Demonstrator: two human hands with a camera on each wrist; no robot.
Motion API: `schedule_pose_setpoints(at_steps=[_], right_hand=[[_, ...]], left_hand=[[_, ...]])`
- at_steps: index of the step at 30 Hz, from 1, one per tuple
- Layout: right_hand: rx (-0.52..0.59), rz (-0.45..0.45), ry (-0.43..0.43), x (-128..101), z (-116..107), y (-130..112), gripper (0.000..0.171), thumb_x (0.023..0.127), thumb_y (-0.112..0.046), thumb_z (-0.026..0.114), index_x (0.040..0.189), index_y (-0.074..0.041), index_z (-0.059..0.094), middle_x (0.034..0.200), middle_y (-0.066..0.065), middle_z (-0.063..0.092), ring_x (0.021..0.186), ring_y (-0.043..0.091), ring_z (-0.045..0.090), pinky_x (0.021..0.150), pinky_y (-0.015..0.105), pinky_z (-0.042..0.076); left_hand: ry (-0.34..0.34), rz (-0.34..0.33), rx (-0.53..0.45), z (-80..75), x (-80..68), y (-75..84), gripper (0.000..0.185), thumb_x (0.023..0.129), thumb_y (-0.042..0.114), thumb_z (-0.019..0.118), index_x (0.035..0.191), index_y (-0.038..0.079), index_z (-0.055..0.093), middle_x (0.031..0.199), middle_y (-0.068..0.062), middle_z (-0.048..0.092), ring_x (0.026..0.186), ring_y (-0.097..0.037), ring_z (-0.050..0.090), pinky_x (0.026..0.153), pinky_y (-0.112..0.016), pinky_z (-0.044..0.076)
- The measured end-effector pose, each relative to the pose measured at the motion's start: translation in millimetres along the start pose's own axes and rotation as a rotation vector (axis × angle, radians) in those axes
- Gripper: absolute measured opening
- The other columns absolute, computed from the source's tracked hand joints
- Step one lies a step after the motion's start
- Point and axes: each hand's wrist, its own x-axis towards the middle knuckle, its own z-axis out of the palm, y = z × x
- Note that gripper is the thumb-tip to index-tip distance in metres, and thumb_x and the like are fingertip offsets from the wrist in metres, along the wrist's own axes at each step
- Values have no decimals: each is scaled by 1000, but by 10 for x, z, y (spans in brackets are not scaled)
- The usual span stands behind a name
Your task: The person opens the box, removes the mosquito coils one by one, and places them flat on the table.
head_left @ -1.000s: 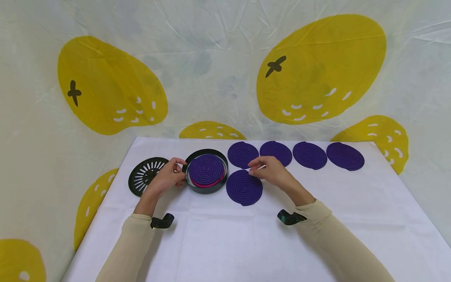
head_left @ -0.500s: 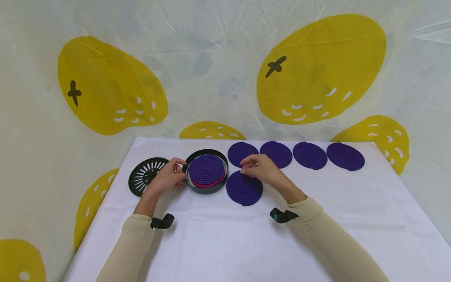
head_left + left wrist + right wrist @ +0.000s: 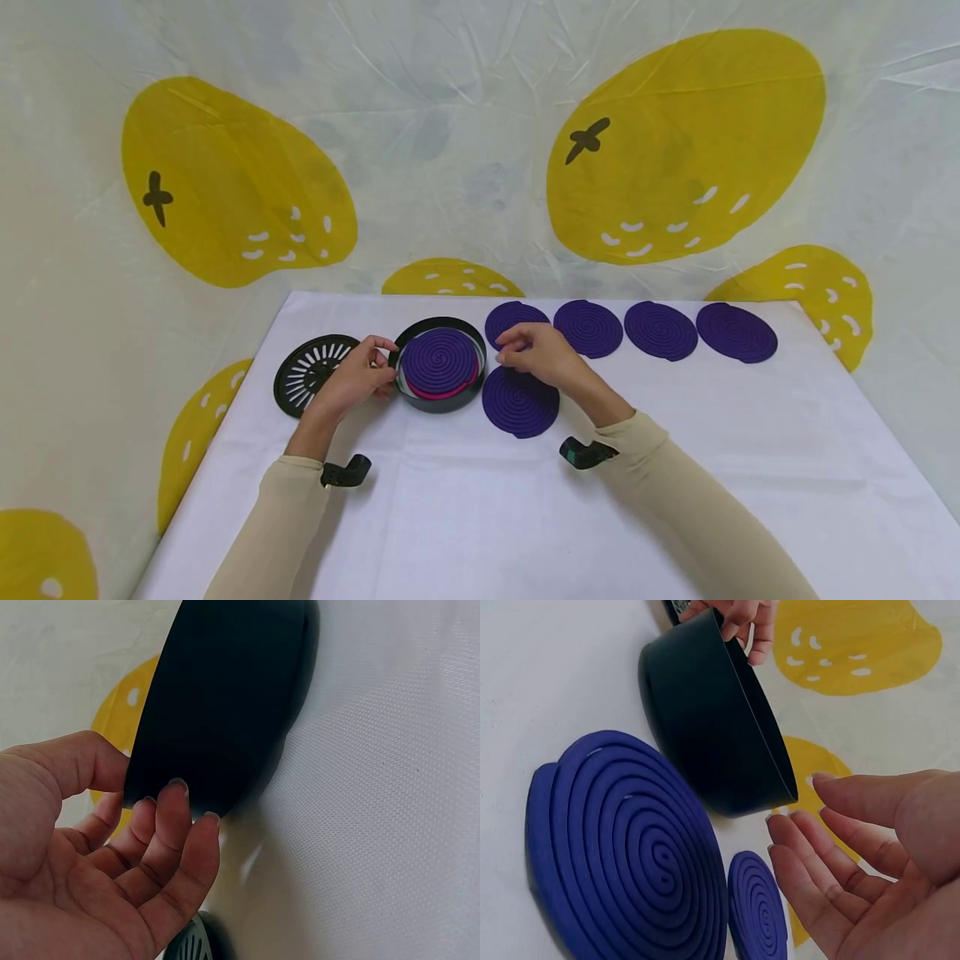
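Note:
My left hand pinches the left rim of a round black tin, its thumb at the edge in the left wrist view. Inside the tin lies a purple spiral mosquito coil with a pink one showing beneath it. My right hand hovers between the tin and the coils on the right, fingers loosely bent and nothing between them. Below it a purple mosquito coil lies flat on the cloth. In the right wrist view the right fingertips are apart from the tin's wall.
A black slotted lid lies left of the tin, partly behind the left hand. Several more purple mosquito coils line the back of the white-covered table. Behind it hangs a lemon-print cloth.
My right hand has moved left and slightly away from me, from over the front coil toward the tin. The left hand, tin and coils have stayed in place.

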Motion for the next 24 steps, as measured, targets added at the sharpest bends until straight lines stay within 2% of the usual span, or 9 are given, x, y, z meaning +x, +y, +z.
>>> schedule_pose_setpoints(at_steps=[5,10,13,17,20,24], right_hand=[[31,-8,1,45,71,-34,36,89,-9,76,122,4,67,100,14,71,84,15,67,80,31,59],[31,-53,12,91,154,-59,36,89,-7,76,122,3,67,101,14,73,85,16,69,80,29,58],[31,-69,25,114,195,-76,37,87,-7,77,122,3,68,101,14,74,85,15,69,79,28,58],[56,-73,32,135,229,-116,38,86,-5,78,122,4,68,102,14,73,83,14,69,76,27,59],[55,-74,32,142,247,-150,38,86,-5,78,121,4,68,103,15,73,83,14,69,74,26,59],[15,-81,23,152,269,-190,38,86,-7,79,122,1,68,107,16,73,88,20,69,75,27,58]], left_hand=[[6,-6,0,-2,-2,1,44,91,-3,61,133,3,48,92,-9,46,74,-23,64,68,-38,59],[6,-9,4,-1,7,-10,44,92,-2,62,133,3,47,92,-9,47,74,-23,64,68,-39,59],[-2,-24,19,5,-57,103,45,92,-3,60,135,0,46,92,-10,47,76,-25,65,72,-44,59],[-7,-31,20,-1,-73,132,46,93,-3,60,137,0,46,93,-10,47,78,-26,65,74,-47,59],[-4,-17,11,-10,-10,19,46,93,-1,61,137,3,46,93,-9,47,77,-23,64,71,-44,59],[-1,0,11,-7,2,-7,45,92,-1,62,135,3,47,92,-9,47,74,-22,64,68,-41,59]])
